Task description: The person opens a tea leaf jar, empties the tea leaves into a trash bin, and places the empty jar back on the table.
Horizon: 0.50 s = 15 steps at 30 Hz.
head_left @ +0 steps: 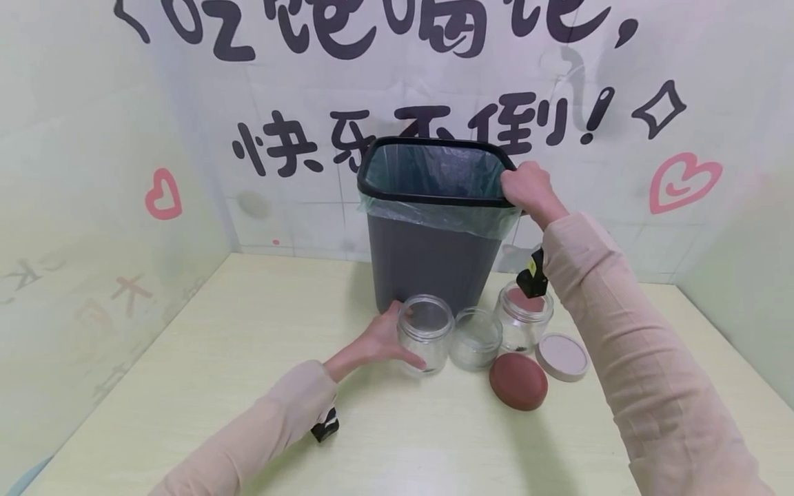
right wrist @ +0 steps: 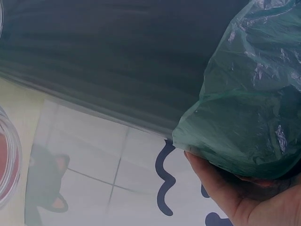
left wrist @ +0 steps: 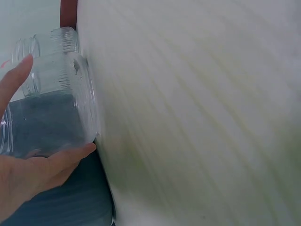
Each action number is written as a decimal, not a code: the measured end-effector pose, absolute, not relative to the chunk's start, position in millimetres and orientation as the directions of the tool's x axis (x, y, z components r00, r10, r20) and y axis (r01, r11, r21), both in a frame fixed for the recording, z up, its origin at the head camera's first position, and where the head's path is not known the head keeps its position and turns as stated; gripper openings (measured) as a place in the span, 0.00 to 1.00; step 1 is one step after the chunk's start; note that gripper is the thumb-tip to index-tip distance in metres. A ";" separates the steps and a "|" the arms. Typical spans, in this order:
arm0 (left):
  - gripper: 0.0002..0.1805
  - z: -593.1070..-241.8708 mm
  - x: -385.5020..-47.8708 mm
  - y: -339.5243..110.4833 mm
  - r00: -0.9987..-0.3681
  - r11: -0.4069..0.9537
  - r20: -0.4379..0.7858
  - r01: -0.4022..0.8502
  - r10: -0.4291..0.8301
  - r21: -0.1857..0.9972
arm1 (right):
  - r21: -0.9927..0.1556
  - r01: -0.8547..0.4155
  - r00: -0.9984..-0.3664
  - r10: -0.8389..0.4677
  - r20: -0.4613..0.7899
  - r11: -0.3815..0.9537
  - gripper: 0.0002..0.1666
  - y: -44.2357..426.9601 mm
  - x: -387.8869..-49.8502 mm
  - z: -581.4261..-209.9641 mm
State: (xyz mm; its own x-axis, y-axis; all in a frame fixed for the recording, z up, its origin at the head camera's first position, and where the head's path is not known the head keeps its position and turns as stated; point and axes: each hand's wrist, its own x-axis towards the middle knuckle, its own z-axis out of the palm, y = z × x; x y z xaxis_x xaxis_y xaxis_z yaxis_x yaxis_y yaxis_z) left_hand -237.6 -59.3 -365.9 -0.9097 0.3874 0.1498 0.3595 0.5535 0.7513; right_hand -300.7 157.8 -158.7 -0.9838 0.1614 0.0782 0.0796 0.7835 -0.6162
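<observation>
A dark grey trash bin point(head_left: 428, 255) lined with a green plastic bag point(head_left: 446, 213) stands against the back wall. My right hand point(head_left: 527, 187) grips its black rim at the right corner; in the right wrist view the thumb point(right wrist: 211, 181) lies against the bag's folded edge. Low in front of the bin, my left hand point(head_left: 387, 337) holds a clear glass jar point(head_left: 428, 344) without a lid, thumb and fingers on opposite sides of it. In the left wrist view the jar point(left wrist: 47, 117) stands close to the bin point(left wrist: 75, 202).
Right of the held jar stand a second glass jar point(head_left: 476, 344) and a third one point(head_left: 524, 327), through which something reddish shows. A red-brown lid point(head_left: 518, 381) and a pale pink lid point(head_left: 562, 357) lie before them on the light table point(head_left: 397, 441). Printed walls point(head_left: 298, 220) enclose the back and sides.
</observation>
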 end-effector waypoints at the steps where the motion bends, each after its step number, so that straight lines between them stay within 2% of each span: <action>1: 0.48 -365.9 -237.1 -58.7 -0.912 0.561 0.151 0.358 0.381 0.747 | -0.621 0.080 -0.984 0.161 0.076 0.780 0.26 157.7 -301.0 -158.9; 6: 0.50 -365.6 -235.7 -56.5 -0.923 0.565 0.145 0.336 0.356 0.754 | -0.641 0.069 -0.983 0.161 0.086 0.765 0.26 158.7 -300.9 -158.4; 10: 0.52 -365.3 -234.3 -55.1 -0.924 0.548 0.124 0.317 0.360 0.774 | -0.669 0.071 -0.985 0.159 0.071 0.740 0.29 161.3 -301.5 -159.8; 15: 0.52 -364.8 -233.6 -57.8 -0.909 0.537 0.112 0.333 0.402 0.775 | -0.786 0.068 -0.992 0.127 0.014 0.614 0.35 165.4 -300.5 -164.2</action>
State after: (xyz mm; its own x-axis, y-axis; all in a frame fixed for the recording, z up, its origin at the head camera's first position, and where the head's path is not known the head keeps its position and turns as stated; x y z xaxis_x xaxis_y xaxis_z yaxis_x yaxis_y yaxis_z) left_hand -233.6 -57.8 -364.8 -0.9089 0.4018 0.1116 0.3326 0.5372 0.7751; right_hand -300.5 165.4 -164.2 -0.9918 0.1269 0.0135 0.0679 0.6142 -0.7862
